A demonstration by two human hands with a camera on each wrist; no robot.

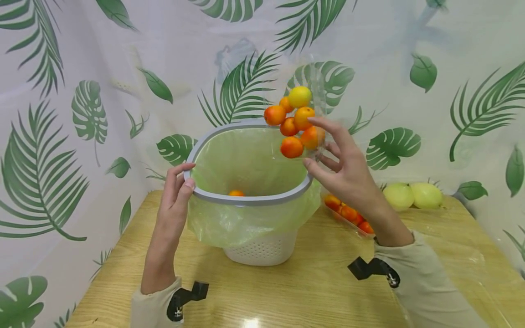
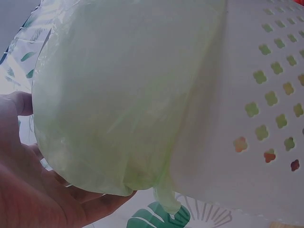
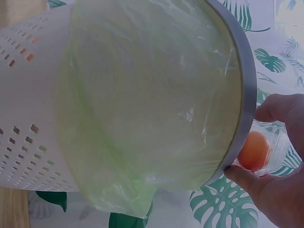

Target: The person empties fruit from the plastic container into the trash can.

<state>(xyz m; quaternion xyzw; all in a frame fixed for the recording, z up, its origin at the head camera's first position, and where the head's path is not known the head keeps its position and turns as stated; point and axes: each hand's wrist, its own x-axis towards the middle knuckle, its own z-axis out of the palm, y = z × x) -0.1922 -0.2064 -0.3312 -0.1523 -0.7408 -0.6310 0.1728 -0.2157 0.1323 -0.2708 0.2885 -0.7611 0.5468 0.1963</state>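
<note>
A white perforated wastebasket [image 1: 259, 253] stands upright on the table, lined with a pale green plastic bag [image 1: 229, 223] folded out over its grey rim [image 1: 246, 199]. My left hand [image 1: 172, 200] grips the rim's left side, thumb in front. Above the right side of the opening, my right hand [image 1: 346, 168] holds a clear plastic box [image 1: 319, 86] tipped up, thumb and fingers spread along its side. Several small orange fruits [image 1: 289, 126] and a yellow one [image 1: 300, 96] are in it. Inside the basket shows part of one orange fruit [image 1: 236, 193]; the bottom is hidden.
Right of the basket, partly behind my right forearm, a clear tray [image 1: 362, 233] of orange fruits lies on the wooden table [image 1: 328, 282]. Two pale green round fruits [image 1: 398, 196] sit farther back at right. A leaf-patterned sheet [image 1: 135, 68] encloses the table's back and sides.
</note>
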